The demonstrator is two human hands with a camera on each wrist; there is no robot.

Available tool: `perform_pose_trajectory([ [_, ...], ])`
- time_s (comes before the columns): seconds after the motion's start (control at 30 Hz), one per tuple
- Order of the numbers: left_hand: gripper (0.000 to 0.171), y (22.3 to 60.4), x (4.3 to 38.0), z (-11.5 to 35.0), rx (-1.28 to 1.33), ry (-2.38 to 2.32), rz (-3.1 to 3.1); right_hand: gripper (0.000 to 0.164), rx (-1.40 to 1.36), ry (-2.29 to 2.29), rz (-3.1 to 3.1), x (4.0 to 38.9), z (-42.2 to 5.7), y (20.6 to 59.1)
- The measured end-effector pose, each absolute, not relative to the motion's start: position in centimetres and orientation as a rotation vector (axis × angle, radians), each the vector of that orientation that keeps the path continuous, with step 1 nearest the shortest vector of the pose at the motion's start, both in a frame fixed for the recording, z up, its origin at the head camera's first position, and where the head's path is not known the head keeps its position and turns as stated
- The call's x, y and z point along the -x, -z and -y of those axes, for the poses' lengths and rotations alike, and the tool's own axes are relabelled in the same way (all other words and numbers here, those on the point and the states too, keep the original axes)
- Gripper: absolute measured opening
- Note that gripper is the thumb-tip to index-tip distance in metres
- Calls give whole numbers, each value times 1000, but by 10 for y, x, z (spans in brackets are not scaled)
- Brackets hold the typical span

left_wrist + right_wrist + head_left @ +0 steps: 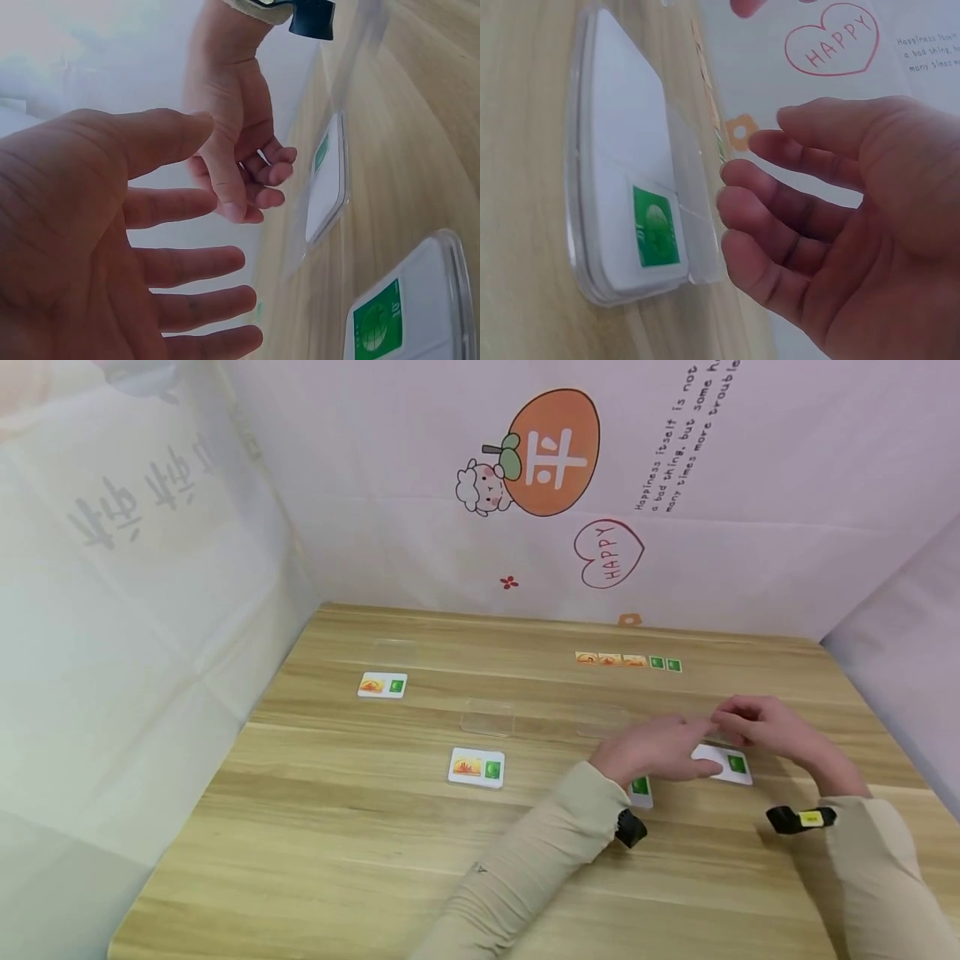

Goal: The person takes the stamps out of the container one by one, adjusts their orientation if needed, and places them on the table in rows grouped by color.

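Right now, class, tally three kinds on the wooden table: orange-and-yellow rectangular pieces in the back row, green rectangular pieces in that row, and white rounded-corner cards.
Orange-and-yellow rectangular pieces in the back row: 3
Green rectangular pieces in the back row: 2
White rounded-corner cards, two partly covered: 4
Total: 9

Head view: left hand [660, 750] and sleeve [592, 806] hide much of one green-stickered card [641, 790], part of the white card [738, 767] beside it. Row stickers [634, 661]: print too small. Wall text [686, 439] clipped at top. Left wrist view: nearer card [424, 311] cut off at bottom.
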State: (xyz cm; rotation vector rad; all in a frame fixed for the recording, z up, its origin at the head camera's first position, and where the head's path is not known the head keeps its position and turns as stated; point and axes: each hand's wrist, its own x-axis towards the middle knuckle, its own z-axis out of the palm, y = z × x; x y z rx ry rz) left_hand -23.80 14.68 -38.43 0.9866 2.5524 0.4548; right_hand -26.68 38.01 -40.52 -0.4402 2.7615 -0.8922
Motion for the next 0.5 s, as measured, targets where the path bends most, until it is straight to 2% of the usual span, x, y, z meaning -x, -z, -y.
perform_pose_trajectory([
  [0.17, 65, 387, 236, -154, -1008, -387, -2601, 22, 436, 862, -2701, 267, -384, 406],
  [0.5, 67, 397, 230, -164, -931, -357, -2651, 28, 379, 786, -2577, 270, -395, 408],
])
